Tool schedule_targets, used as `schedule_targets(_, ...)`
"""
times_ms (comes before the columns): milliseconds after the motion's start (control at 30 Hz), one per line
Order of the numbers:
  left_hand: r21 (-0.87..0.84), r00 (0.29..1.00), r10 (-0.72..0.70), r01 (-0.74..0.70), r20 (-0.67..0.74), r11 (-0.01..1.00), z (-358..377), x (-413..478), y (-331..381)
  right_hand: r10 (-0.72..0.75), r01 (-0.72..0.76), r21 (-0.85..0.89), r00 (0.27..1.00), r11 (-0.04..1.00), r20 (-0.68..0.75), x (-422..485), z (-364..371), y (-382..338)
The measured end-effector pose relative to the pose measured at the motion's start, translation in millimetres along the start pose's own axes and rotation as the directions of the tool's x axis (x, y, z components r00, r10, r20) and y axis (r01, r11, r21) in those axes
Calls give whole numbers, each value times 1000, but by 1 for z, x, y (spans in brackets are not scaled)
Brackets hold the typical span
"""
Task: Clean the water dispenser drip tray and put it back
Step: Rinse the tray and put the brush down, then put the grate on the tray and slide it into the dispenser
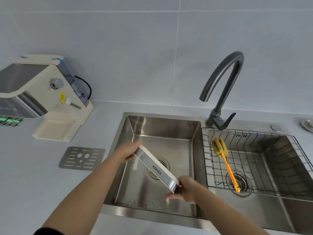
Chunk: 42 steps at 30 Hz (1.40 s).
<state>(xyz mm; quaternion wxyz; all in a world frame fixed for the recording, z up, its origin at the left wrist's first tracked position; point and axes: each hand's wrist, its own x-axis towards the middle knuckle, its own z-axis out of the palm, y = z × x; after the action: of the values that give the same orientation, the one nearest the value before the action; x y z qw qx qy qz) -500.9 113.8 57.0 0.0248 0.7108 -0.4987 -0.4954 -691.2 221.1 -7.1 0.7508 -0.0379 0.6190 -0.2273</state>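
Note:
I hold the drip tray (156,167), white with a shiny front marked KONKA, tipped on its side over the left sink basin (162,129). My left hand (127,152) grips its upper left end. My right hand (184,190) grips its lower right end. The tray's slotted metal grate (82,158) lies flat on the counter, left of the sink. The cream water dispenser (42,92) stands at the back left, its base bare where the tray sits.
A dark curved faucet (221,85) rises behind the divider between the two basins. The right basin holds a wire rack (254,160) with an orange-handled sponge brush (225,160) lying in it. A wire basket (10,120) shows at the left edge.

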Motion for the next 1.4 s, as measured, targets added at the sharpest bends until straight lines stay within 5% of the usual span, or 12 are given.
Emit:
schedule_targets(233, -368, 993, 117, -118, -25, 922, -30, -19, -8, -396, 389, -102, 917, 916, -57, -35, 15, -42)
schedule_targets(500, -511, 964, 239, -266, -120, 817, -74, -19, -43, -692, 666, -239, 721, 707, -36, -60, 64, -54)
schedule_targets(667, -528, 957, 265, -286, -116, 800, -116, -9, -73, -758, 691, -358, 647, 628, -82, -50, 113, -46)
schedule_targets(1067, -403, 941, 339, -317, -19, 858, -243, 29, -188, -758, 635, -439, 621, 635, -199, 1, 287, 0)
schedule_targets(1400, -315, 957, 281, -244, 75, 917, -253, 22, -273, -658, 401, -608, 699, 685, -280, 25, 332, 69)
